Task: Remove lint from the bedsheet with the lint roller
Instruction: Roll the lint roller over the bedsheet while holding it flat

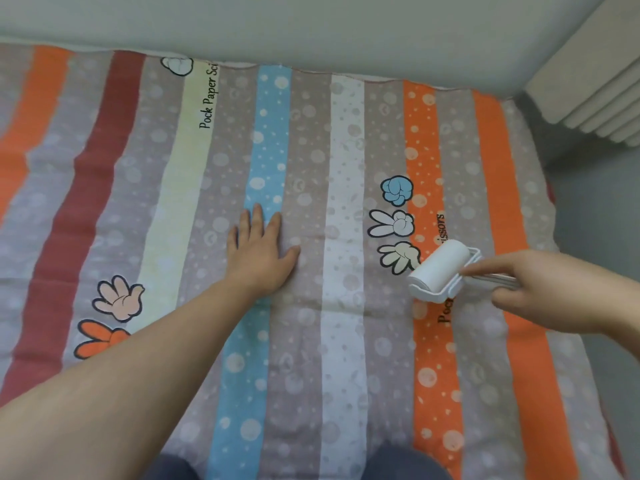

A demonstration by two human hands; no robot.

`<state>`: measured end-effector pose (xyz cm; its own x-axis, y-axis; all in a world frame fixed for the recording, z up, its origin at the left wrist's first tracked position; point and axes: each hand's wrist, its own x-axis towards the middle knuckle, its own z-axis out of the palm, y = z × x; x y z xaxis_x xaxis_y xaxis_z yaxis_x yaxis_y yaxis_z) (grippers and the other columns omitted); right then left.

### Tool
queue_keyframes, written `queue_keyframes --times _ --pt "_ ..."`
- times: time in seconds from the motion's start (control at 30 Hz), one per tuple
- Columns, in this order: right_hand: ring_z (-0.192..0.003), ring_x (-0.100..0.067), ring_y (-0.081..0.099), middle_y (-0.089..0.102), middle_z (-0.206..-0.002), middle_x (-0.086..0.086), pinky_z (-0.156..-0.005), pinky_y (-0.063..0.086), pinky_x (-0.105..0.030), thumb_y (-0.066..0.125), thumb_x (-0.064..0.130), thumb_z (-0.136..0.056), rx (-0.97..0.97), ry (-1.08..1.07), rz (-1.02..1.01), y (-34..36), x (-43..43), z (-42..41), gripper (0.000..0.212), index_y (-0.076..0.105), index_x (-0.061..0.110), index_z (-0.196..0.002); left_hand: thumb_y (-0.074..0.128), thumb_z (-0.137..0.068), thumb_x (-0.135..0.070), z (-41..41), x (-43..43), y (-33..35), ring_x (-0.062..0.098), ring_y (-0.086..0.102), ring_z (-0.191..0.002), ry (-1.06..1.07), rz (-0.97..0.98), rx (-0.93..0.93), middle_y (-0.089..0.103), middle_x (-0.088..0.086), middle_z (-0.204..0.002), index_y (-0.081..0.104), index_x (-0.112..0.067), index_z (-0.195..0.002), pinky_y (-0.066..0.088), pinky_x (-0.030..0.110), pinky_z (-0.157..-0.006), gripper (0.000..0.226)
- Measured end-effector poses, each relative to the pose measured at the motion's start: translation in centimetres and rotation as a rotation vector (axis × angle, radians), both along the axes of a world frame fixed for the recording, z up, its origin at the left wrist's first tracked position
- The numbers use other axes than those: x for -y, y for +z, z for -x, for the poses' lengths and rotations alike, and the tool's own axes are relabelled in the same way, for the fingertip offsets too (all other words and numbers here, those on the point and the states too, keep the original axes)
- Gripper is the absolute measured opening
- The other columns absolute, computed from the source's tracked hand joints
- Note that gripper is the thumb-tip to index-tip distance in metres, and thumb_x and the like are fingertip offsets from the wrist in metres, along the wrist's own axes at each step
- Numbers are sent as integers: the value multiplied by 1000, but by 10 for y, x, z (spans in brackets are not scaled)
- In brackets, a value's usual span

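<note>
My left hand (258,252) lies flat, fingers straight, pinning the bedsheet (343,358), my right hand (550,289) grips the lint roller (440,273) handle, drum on an orange stripe, so I'd roll in steady overlapping strokes, keeping the cloth taut.

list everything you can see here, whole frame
bedsheet: one, striped grey, orange, red, blue, white and cream with cartoon hand prints, fills most of the view
lint roller: one, white, on the sheet's right side over an orange stripe
wall: one, pale grey-green, along the top
ribbed unit: one, off-white, upper right corner
floor: grey, right edge
knees: two, dark trousers, bottom edge
left hand: flat on the sheet, centre
right hand: grips the roller's handle
</note>
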<state>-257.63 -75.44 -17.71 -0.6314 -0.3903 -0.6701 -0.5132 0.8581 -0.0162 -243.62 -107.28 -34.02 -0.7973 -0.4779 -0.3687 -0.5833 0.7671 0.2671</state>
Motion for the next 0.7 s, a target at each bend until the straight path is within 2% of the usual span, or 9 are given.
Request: queue_keyframes --times 0.13,0.17,0.23,0.3,0.4,0.47,0.53,0.7 --pt "-55 1 48 63 -114 9 -46 32 -14 49 25 -91 -34 -54 147 8 45 3 50 47 55 -131 35 -100 -62 4 10 -4 28 -19 -154 34 49 13 -18 7 -168 4 -28 -162 -10 51 -124 78" --pt "-52 1 47 63 -112 9 -44 30 -14 47 24 -92 -48 -65 206 2 61 3 50 47 53 -132 33 -99 -63 6 14 -6 28 -19 -154 49 61 21 -18 6 -168 3 -29 -162 -11 53 -123 78" --pt "-53 -1 48 60 -123 7 -47 34 -20 43 21 -94 -66 -84 335 -17 95 5 52 43 47 -139 28 -98 -67 7 25 -12 29 -21 -154 57 87 36 -20 3 -168 -2 -33 -162 -13 57 -121 78" --pt "-63 -10 53 59 -128 2 -55 41 -27 39 17 -95 -82 -87 428 -40 132 7 56 37 43 -145 24 -96 -72 7 35 -17 28 -22 -153 35 95 36 -23 1 -167 -7 -36 -161 -14 58 -121 80" --pt "-97 -23 59 55 -137 0 -76 51 -36 38 15 -94 -122 -74 499 -72 188 14 59 32 39 -148 24 -95 -73 7 43 -25 25 -25 -153 25 68 11 -25 -3 -167 -14 -32 -160 -17 54 -120 85" --pt "-114 -29 55 51 -142 -2 -86 51 -39 39 12 -93 -138 -96 514 -86 220 18 62 30 37 -149 22 -94 -70 5 46 -29 20 -27 -152 44 30 -23 -25 -6 -166 -16 -26 -159 -19 51 -121 87" --pt "-117 -31 53 51 -139 -5 -88 48 -38 40 12 -91 -123 -111 499 -99 243 18 65 28 37 -149 21 -88 -63 3 51 -31 16 -27 -151 64 -32 -58 -24 -8 -167 -16 -24 -160 -20 48 -121 90" --pt "-111 -31 56 56 -131 -7 -76 45 -34 41 11 -89 -98 -102 416 -112 242 9 67 28 37 -149 20 -83 -54 5 54 -32 14 -30 -150 48 -74 -52 -25 -8 -166 -15 -24 -161 -21 47 -120 90"
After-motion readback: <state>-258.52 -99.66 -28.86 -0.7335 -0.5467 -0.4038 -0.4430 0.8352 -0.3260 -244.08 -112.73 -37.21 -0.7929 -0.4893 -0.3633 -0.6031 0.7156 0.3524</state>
